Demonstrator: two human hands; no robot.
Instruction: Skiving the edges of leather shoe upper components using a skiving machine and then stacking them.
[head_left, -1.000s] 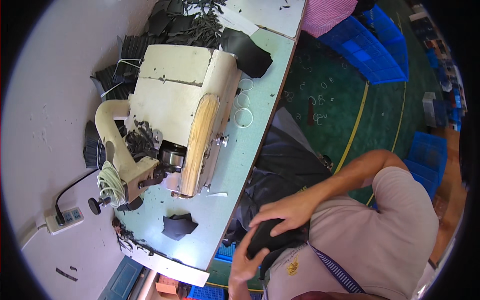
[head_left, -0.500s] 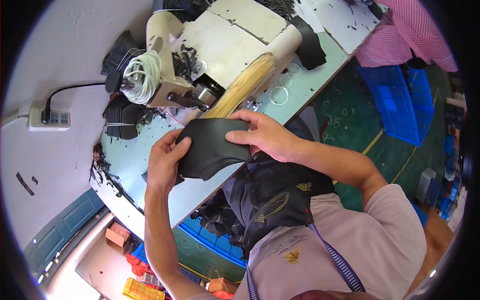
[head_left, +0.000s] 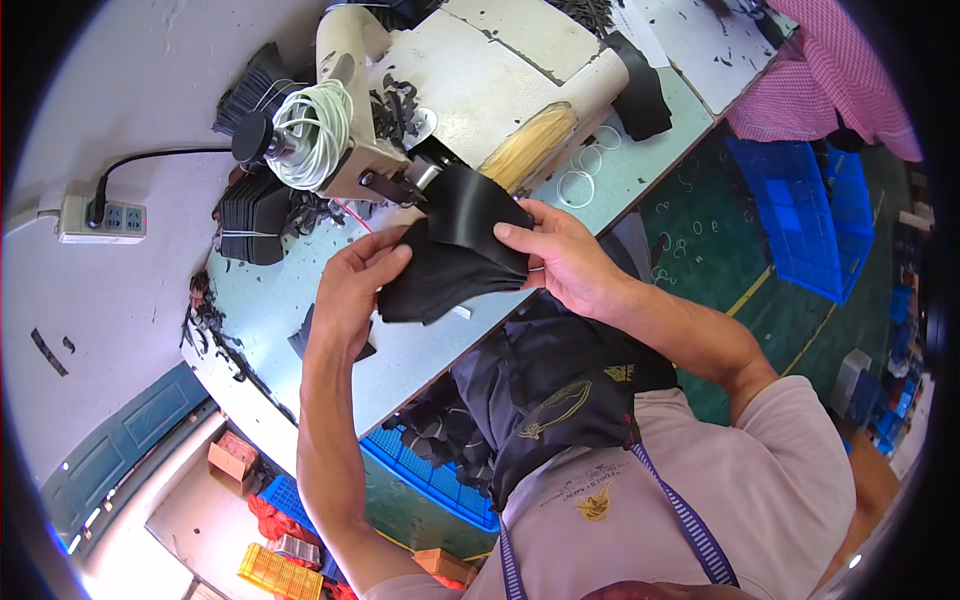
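Note:
Between my two hands is a floppy, curved black leather-like piece (head_left: 450,275), its far part bent up against the metal head (head_left: 422,172) of a cream-coloured bench machine (head_left: 450,75). My left hand (head_left: 362,285) pinches its left edge, thumb on top. My right hand (head_left: 568,258) grips the right edge with the thumb above and fingers beneath. Whether it is one layer or several I cannot make out. Another flat black piece (head_left: 310,335) lies on the pale green tabletop (head_left: 395,375), partly behind my left wrist.
Banded stacks of black pieces (head_left: 252,220) stand left of the machine, beside dark scraps. A coil of pale cord (head_left: 315,135) hangs on the machine. White rings (head_left: 576,188) lie to its right. A blue crate (head_left: 800,215) is on the floor; a blue basket (head_left: 430,480) sits below the table edge.
The black piece was flatter and nearer me; its far part has moved up to the machine's head and folded there. Both hands still hold it, my right one shifted right.

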